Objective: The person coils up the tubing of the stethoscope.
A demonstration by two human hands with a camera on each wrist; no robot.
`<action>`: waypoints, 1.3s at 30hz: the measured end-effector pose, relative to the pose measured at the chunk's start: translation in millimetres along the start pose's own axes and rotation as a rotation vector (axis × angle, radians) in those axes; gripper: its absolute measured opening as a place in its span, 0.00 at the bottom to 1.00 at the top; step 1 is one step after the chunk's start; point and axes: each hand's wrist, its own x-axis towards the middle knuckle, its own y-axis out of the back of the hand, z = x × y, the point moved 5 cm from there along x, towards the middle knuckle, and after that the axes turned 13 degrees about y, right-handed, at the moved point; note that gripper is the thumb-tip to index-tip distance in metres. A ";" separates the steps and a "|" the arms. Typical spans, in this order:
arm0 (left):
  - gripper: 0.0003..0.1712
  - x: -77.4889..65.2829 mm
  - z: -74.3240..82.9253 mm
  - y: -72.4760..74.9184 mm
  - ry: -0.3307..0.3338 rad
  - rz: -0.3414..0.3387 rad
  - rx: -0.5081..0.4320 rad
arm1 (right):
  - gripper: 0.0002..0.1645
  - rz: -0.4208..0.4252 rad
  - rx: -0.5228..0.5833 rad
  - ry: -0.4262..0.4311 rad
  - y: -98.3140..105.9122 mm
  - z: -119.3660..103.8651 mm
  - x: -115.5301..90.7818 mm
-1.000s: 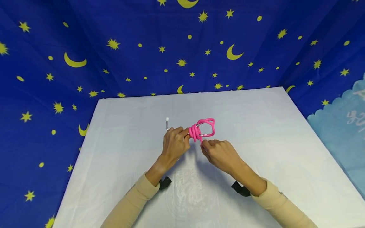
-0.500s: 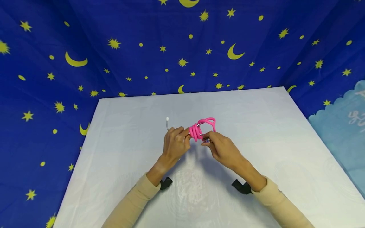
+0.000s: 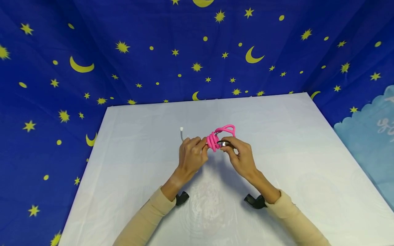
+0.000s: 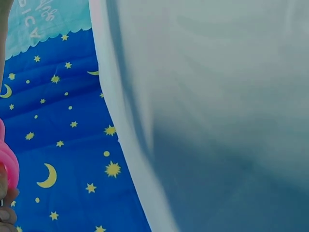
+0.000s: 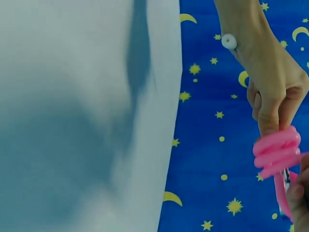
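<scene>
A stethoscope with pink tubing (image 3: 213, 141) is held up over the table, its tube wound in several turns. My left hand (image 3: 191, 155) grips it just left of the turns, and a metal ear tube with a white ear tip (image 3: 181, 129) sticks up behind that hand. Between thumb and fingers, my right hand (image 3: 243, 155) pinches the round metal chest piece (image 3: 224, 144) close against the coil's right side. A pink loop (image 3: 227, 127) rises behind the right fingers, partly hidden. The right wrist view shows the wound turns (image 5: 276, 152) below the left hand's fingers.
The white-covered table (image 3: 138, 136) lies under both hands. A blue cloth with yellow stars and moons (image 3: 160, 61) hangs behind and to the left, with a light-blue printed panel (image 3: 369, 136) at right. Black wrist mounts (image 3: 256, 201) show below the sleeves.
My right hand has moved up from below the coil, bringing the metal chest piece into view against the coil's right side. The left hand keeps its grip and has shifted slightly right.
</scene>
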 end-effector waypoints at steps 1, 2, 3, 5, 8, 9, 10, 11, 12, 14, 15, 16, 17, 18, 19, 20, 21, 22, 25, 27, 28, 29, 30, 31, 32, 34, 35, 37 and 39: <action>0.03 0.2 1.1 0.4 0.001 0.010 0.000 | 0.13 0.021 -0.020 0.008 -0.2 -1.0 1.0; 0.04 0.3 2.0 0.8 0.003 0.021 0.001 | 0.13 0.036 -0.042 0.018 -0.6 -2.2 2.1; 0.05 0.6 2.7 1.3 0.005 0.032 0.001 | 0.13 0.045 -0.062 0.025 -1.3 -3.3 3.3; 0.06 1.2 3.8 1.8 0.010 0.050 -0.005 | 0.12 0.052 -0.095 0.029 -3.1 -4.7 5.1; 0.06 2.5 4.7 1.9 0.019 0.066 -0.021 | 0.15 0.052 -0.134 0.014 -3.5 -6.2 7.7; 0.06 2.8 5.0 1.7 0.019 0.069 -0.026 | 0.16 0.059 -0.147 0.005 -3.0 -6.0 7.6; 0.06 3.1 5.2 1.7 0.020 0.072 -0.031 | 0.17 0.073 -0.154 -0.004 -2.3 -5.6 7.4; 0.06 3.2 5.4 1.7 0.020 0.075 -0.036 | 0.17 0.088 -0.159 -0.012 -1.1 -5.5 7.4; 0.06 3.1 5.7 1.6 0.019 0.079 -0.038 | 0.17 0.112 -0.161 -0.021 0.1 -5.6 7.5; 0.06 3.2 6.8 2.0 0.013 0.091 -0.044 | 0.16 0.173 -0.154 -0.029 2.5 -5.0 6.5; 0.06 3.1 7.3 1.9 0.008 0.098 -0.049 | 0.15 0.206 -0.150 -0.022 3.8 -4.9 6.4; 0.06 3.0 7.6 1.7 0.005 0.104 -0.055 | 0.13 0.240 -0.139 -0.012 5.1 -4.9 6.3; 0.06 0.0 5.1 -3.1 -0.005 0.126 -0.055 | 0.12 0.272 -0.130 0.002 6.2 -5.1 6.5; 0.05 0.0 5.7 -3.2 -0.007 0.135 -0.060 | 0.12 0.303 -0.123 0.015 7.2 -5.3 6.6; 0.05 -0.1 6.0 -3.6 -0.005 0.140 -0.065 | 0.12 0.327 -0.115 0.032 8.1 -5.0 6.5; 0.04 -0.5 6.1 -4.2 -0.002 0.145 -0.067 | 0.13 0.349 -0.102 0.046 8.5 -4.5 6.8; 0.04 -0.7 6.5 -4.6 0.003 0.148 -0.070 | 0.14 0.366 -0.090 0.057 8.9 -4.6 7.6; 0.04 -0.9 7.1 -4.8 0.010 0.147 -0.070 | 0.15 0.381 -0.077 0.061 9.2 -4.5 8.1; 0.04 1.6 12.8 -0.3 0.034 0.121 -0.067 | 0.15 0.411 -0.048 0.064 9.1 -3.8 9.0; 0.04 1.6 14.7 -0.4 0.043 0.109 -0.058 | 0.15 0.424 -0.041 0.062 8.9 -3.3 9.1; 0.04 1.6 15.4 -0.4 0.048 0.102 -0.054 | 0.15 0.428 -0.041 0.062 8.7 -2.8 8.5; 0.04 1.6 15.9 -0.5 0.052 0.097 -0.049 | 0.15 0.430 -0.044 0.061 8.5 -2.4 8.1; 0.04 1.4 16.2 -0.6 0.055 0.093 -0.046 | 0.15 0.431 -0.045 0.061 8.3 -1.9 7.9; 0.04 1.4 16.3 -0.7 0.059 0.088 -0.043 | 0.14 0.431 -0.045 0.062 8.2 -1.7 7.7; 0.04 1.3 16.3 -1.2 0.062 0.083 -0.039 | 0.14 0.433 -0.046 0.066 8.2 -1.6 7.5; 0.04 1.2 16.3 -1.4 0.066 0.075 -0.038 | 0.14 0.436 -0.045 0.069 8.1 -1.1 6.6; 0.04 1.2 16.3 -1.6 0.067 0.074 -0.036 | 0.14 0.438 -0.041 0.068 7.8 -0.7 6.2; 0.03 0.9 16.2 -2.0 0.067 0.075 -0.034 | 0.16 0.444 -0.039 0.061 7.9 0.0 5.0; 0.04 0.5 16.4 -2.0 0.064 0.080 -0.031 | 0.16 0.446 -0.050 0.044 7.9 0.9 3.8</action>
